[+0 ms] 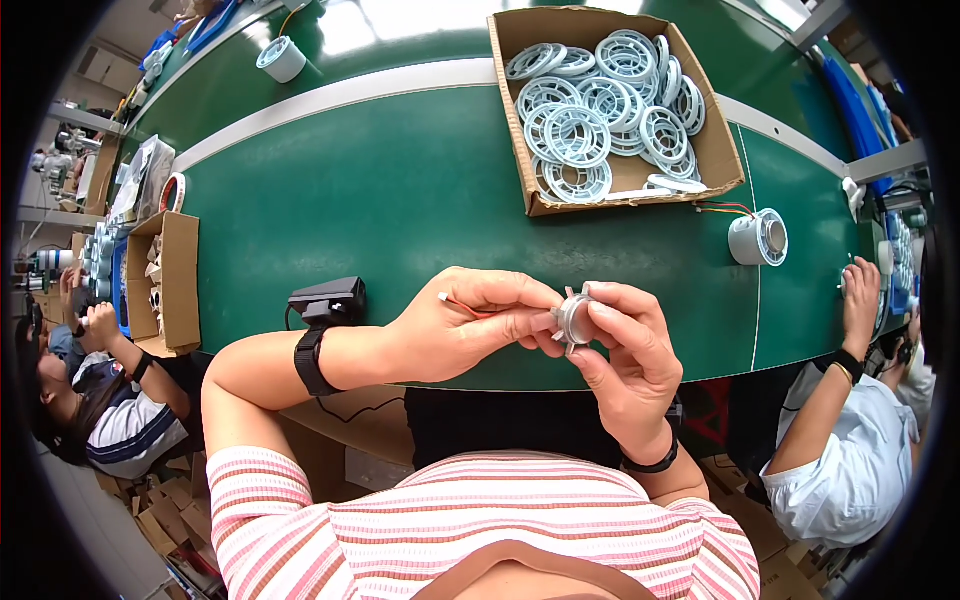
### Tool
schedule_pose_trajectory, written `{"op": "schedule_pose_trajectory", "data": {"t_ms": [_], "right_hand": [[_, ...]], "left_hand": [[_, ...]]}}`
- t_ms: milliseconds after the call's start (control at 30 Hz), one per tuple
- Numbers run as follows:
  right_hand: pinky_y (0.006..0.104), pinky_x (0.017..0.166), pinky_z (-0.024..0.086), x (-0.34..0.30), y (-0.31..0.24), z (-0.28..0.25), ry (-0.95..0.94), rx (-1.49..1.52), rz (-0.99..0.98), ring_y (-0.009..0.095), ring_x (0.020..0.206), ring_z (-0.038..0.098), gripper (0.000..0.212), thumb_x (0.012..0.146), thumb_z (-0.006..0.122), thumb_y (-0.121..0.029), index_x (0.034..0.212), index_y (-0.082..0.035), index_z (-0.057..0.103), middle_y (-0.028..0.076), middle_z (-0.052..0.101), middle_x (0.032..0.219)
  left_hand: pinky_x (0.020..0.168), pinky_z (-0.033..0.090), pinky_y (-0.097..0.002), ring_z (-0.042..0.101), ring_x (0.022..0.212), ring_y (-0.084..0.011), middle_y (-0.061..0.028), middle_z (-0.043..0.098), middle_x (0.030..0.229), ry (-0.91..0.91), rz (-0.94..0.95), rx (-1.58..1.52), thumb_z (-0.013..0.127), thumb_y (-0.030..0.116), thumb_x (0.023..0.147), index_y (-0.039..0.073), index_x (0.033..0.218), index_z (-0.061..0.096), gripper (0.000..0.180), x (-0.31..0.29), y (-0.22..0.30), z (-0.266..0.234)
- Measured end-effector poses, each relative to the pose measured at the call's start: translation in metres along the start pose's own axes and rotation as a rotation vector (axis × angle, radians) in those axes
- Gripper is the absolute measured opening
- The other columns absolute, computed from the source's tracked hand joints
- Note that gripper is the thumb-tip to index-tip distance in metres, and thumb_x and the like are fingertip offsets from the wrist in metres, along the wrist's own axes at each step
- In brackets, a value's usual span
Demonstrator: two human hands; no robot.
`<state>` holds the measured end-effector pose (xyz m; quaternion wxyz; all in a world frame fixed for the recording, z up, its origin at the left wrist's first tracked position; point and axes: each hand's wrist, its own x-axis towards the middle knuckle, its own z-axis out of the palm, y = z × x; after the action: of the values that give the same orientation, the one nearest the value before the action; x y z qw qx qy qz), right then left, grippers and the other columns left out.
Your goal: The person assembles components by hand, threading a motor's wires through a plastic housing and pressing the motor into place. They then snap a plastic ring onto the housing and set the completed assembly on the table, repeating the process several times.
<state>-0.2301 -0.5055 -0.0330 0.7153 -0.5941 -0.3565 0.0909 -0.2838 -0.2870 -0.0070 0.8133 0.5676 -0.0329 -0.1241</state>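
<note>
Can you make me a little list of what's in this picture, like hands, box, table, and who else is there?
left hand: pinches a red wire and steadies the small round grey part
right hand: grips the same part from the right
box: cardboard, full of pale ring-shaped wheels
table: green, with a grey stripe
grey cylinder: on the table, right of the hands, wires attached
black device: by the left wrist
others: a person on each side, working
</note>
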Motion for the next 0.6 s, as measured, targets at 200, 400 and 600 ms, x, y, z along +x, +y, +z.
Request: {"op": "schedule_pose_trajectory", "data": {"t_ms": [200, 400, 600], "right_hand": [[0.0335, 0.096, 0.056, 0.001, -0.013, -0.005, 0.016, 0.028, 0.112, 0.024, 0.115, 0.064, 0.039, 0.087, 0.072, 0.009, 0.126, 0.001, 0.068, 0.018, 0.056, 0.132], [0.0324, 0.094, 0.056, -0.002, -0.011, -0.012, -0.001, 0.062, 0.168, 0.023, 0.111, 0.065, 0.040, 0.087, 0.070, 0.011, 0.126, 0.001, 0.067, 0.017, 0.058, 0.128], [0.0297, 0.089, 0.055, -0.002, -0.005, -0.009, 0.118, 0.061, 0.159, 0.020, 0.105, 0.064, 0.038, 0.088, 0.070, 0.010, 0.125, 0.001, 0.067, 0.015, 0.059, 0.124]], "left_hand": [[0.074, 0.056, -0.0282, 0.070, 0.086, -0.0137, -0.0073, 0.070, 0.095, -0.018, 0.159, 0.290, 0.065, 0.007, 0.101, -0.001, 0.111, 0.072, 0.014, 0.002, 0.003, -0.002], [0.064, 0.053, -0.0281, 0.067, 0.075, -0.0127, -0.0070, 0.071, 0.088, -0.062, 0.579, 0.960, 0.065, 0.010, 0.101, -0.002, 0.104, 0.071, 0.014, 0.011, 0.038, -0.022], [0.063, 0.050, -0.0289, 0.063, 0.071, -0.0129, -0.0104, 0.069, 0.084, 0.922, 0.712, 1.146, 0.074, 0.025, 0.095, 0.001, 0.105, 0.071, 0.026, 0.062, 0.102, -0.143]]}}
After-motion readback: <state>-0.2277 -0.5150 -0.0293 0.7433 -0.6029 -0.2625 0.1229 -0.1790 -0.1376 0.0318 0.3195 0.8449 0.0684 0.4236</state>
